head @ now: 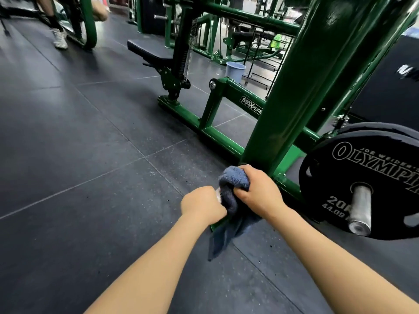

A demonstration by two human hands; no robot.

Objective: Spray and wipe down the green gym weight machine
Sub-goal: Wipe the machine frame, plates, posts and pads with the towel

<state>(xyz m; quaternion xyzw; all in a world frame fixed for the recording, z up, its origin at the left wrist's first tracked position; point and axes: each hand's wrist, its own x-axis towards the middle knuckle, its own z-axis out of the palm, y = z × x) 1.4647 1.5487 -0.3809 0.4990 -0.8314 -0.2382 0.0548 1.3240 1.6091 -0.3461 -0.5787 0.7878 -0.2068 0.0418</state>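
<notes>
The green weight machine (301, 91) stands on the dark rubber floor (79, 155), its thick slanted post rising from a low frame that runs along the floor toward a padded black seat (149, 51). At the foot of that post a blue cloth (233, 191) is bunched up, its loose end hanging down toward the floor. The right hand (260, 191) is clenched around the upper wad of the cloth, just beside the post's base. The left hand (201, 206) is closed in a fist against the cloth's left side; something pale shows at its fingers, too hidden to identify. To the right, a black weight plate (362, 177) sits on a metal peg. Farther back, a pale blue bucket (235, 71) stands behind the frame.
</notes>
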